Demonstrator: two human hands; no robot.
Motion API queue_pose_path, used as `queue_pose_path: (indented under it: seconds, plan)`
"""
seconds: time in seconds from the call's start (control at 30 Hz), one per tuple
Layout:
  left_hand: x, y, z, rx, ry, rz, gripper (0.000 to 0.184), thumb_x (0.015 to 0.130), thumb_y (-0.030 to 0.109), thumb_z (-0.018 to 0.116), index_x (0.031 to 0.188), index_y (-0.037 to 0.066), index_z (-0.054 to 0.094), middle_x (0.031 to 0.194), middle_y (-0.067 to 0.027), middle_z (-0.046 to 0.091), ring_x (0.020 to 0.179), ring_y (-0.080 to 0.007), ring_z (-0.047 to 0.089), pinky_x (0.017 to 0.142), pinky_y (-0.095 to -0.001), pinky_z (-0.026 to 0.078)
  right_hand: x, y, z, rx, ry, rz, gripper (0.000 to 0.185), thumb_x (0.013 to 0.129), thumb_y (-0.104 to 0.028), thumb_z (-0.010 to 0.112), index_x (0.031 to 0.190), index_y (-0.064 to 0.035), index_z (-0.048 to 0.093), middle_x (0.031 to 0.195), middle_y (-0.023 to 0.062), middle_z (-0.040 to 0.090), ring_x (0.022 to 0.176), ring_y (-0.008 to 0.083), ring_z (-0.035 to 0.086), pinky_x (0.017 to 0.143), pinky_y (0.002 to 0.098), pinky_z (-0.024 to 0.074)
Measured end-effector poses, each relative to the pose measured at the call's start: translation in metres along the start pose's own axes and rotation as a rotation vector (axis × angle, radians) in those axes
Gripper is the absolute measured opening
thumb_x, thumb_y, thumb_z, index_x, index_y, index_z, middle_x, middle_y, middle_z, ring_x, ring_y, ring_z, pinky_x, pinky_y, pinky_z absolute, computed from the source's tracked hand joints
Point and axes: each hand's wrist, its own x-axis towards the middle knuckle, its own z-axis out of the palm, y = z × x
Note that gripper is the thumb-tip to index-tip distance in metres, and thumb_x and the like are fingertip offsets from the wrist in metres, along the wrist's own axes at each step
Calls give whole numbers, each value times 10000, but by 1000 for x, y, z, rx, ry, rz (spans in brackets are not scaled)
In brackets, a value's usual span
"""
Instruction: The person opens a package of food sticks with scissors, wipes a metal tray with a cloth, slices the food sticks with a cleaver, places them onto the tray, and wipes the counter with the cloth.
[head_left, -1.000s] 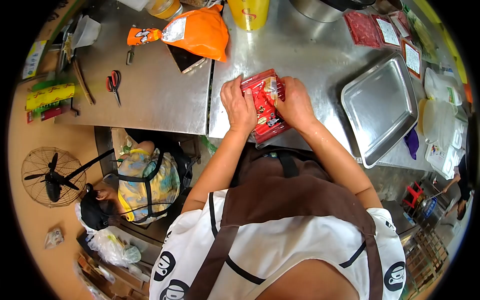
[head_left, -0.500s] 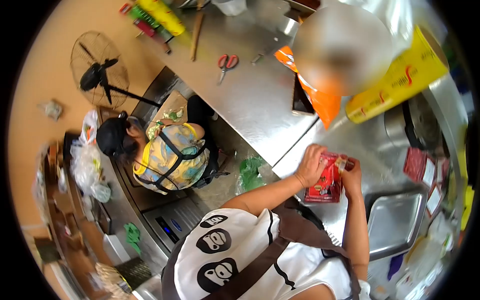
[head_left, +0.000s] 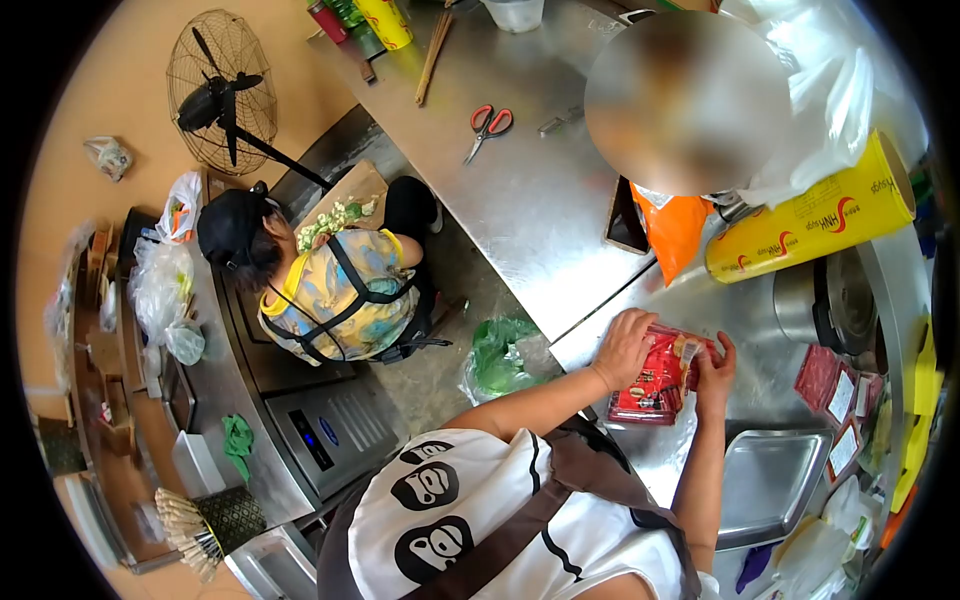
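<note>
A flat red package [head_left: 655, 385] in clear wrap lies at the near edge of the steel table [head_left: 560, 210]. My left hand [head_left: 624, 350] rests on its left upper side with the fingers bent over it. On the right side, my right hand [head_left: 714, 372] grips the package edge between thumb and fingers. An empty steel tray [head_left: 770, 480] is to the right of my right hand. Above the package are an orange bag [head_left: 675, 235] and a yellow cylinder [head_left: 815, 220].
Red-handled scissors [head_left: 488, 130] lie on the table. A person in a black cap [head_left: 235, 228] sits at the left beside chopped greens [head_left: 340, 218]. A standing fan [head_left: 220, 100] is behind. Red meat packs [head_left: 822, 378] and a pot [head_left: 835, 305] stand at the right.
The view has swung to the left, so the hands and package appear farther right. My hands have stayed on the package. A blurred round area now covers part of the orange bag.
</note>
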Motion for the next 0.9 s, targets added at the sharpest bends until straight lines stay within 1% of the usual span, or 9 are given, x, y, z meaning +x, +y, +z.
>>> queue_pose_path:
  seconds: [0.13, 0.2, 0.23, 0.37, 0.67, 0.77, 0.8, 0.83, 0.9]
  plan:
    - [-1, -8, 8, 135, -21, 8, 342, 875, 75, 476, 1194, -46, 493, 1184, -239, 498, 1122, -399, 459, 1009, -457, 350, 0, 15, -45, -114, 156, -66, 513, 887, -171, 681, 1311, -16, 438, 1076, 136, 631, 948, 172, 613, 810, 269, 506]
    - [-7, -29, 23, 255, -21, 152, 345, 831, 38, 495, 1160, -60, 515, 1105, -242, 536, 1070, -418, 486, 988, -484, 371, -10, 30, -65, 101, 200, -44, 497, 893, -174, 674, 1301, -5, 446, 1089, 137, 630, 953, 171, 616, 808, 263, 507]
    - [-6, -23, 24, 164, 2, 16, 333, 824, 30, 486, 1142, -58, 532, 1090, -253, 544, 1041, -425, 494, 960, -487, 384, -26, 11, -62, 129, 238, -27, 486, 897, -175, 667, 1296, -2, 450, 1076, 141, 638, 954, 164, 620, 802, 256, 508]
    - [3, -16, 11, 202, -76, 63, 303, 874, 52, 481, 1167, 8, 546, 1113, -202, 540, 1053, -378, 478, 954, -456, 361, -59, 23, -76, 75, 478, 30, 499, 882, -199, 688, 1284, 8, 477, 969, 121, 665, 860, 148, 633, 751, 254, 507]
    - [16, -26, -10, 369, -283, 171, 328, 858, 2, 517, 1182, 22, 562, 1105, -179, 525, 1063, -358, 469, 949, -434, 376, -99, 30, -95, 121, 464, 74, 649, 853, -176, 716, 1363, 20, 366, 972, 157, 658, 863, 154, 635, 743, 265, 508]
    - [19, -16, -17, 367, -241, 142, 338, 854, 14, 535, 1192, 10, 551, 1136, -184, 515, 1101, -363, 462, 961, -444, 376, -103, 42, -105, 66, 445, 111, 661, 861, -209, 709, 1372, 17, 356, 956, 154, 663, 859, 168, 640, 758, 276, 511]
    - [21, 2, -17, 407, -211, 156, 371, 836, 9, 551, 1206, -8, 537, 1215, -202, 491, 1166, -376, 445, 1010, -444, 354, -105, 40, -107, 73, 455, 109, 661, 861, -209, 709, 1372, 17, 356, 956, 154, 663, 859, 168, 640, 758, 276, 511]
    - [25, 21, -13, 406, -217, 167, 371, 836, 9, 551, 1206, -8, 537, 1215, -202, 491, 1166, -376, 445, 1010, -444, 354, -108, 37, -106, 11, 459, 125, 657, 868, -224, 697, 1371, 25, 355, 1013, 186, 646, 913, 210, 636, 804, 307, 503]
    - [31, 65, -2, 313, -353, 405, 410, 814, -4, 559, 1222, -26, 519, 1286, -222, 456, 1218, -392, 422, 1058, -449, 323, -111, 37, -105, -51, 458, 140, 655, 875, -240, 686, 1370, 32, 354, 1070, 218, 629, 967, 252, 631, 851, 339, 495]
